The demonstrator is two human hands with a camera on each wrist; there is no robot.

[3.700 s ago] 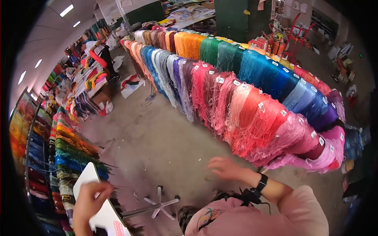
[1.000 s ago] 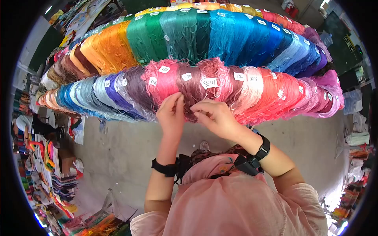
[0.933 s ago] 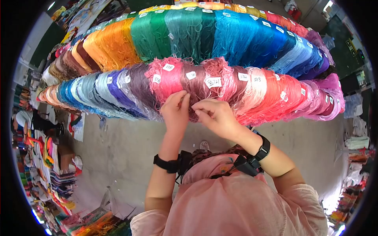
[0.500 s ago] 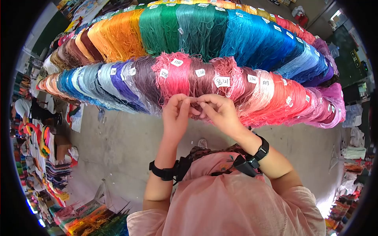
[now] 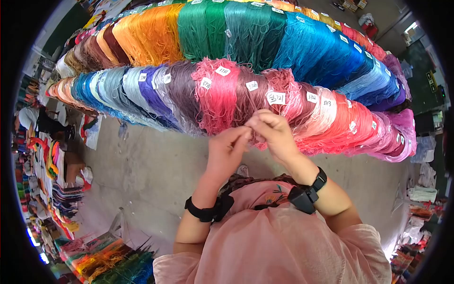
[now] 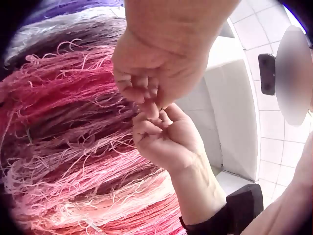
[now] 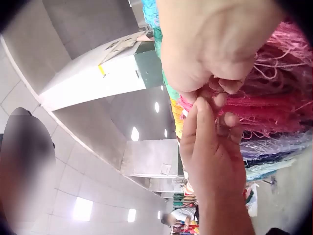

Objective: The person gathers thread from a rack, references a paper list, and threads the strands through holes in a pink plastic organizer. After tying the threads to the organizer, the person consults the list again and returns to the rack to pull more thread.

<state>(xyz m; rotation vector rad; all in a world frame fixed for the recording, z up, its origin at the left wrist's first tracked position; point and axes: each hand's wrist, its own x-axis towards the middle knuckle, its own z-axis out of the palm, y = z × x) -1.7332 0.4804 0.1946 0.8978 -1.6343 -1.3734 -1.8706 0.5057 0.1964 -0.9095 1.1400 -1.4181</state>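
Note:
My left hand point(image 5: 230, 149) and right hand point(image 5: 276, 135) meet fingertip to fingertip in front of the mauve-brown thread skein point(image 5: 248, 102), tagged 3726. Thumb and fingers of both hands pinch at a fine strand of thread, mostly hidden by the fingers. In the left wrist view, the right hand point(image 6: 168, 139) lies just below the left, its fingers bent. Seen from the right wrist, the left thumb and index finger point(image 7: 205, 117) reach up to the right hand's curled fingers. A bright pink skein point(image 5: 222, 94) hangs to the left, a dusty-pink one point(image 5: 287, 85) to the right.
Skeins with paper number tags fill the near rack, including a coral one point(image 5: 338, 123). Behind it runs a second row with green point(image 5: 201, 33) and blue point(image 5: 307, 52) skeins. More thread bundles point(image 5: 101, 258) lie at lower left. Concrete floor point(image 5: 142, 165) shows below the rack.
Earlier the hands were apart, away from the skeins. A second ago they were pinching separately at the mauve-brown skein; now their fingertips meet, shifted right in the view, the right hand slightly higher.

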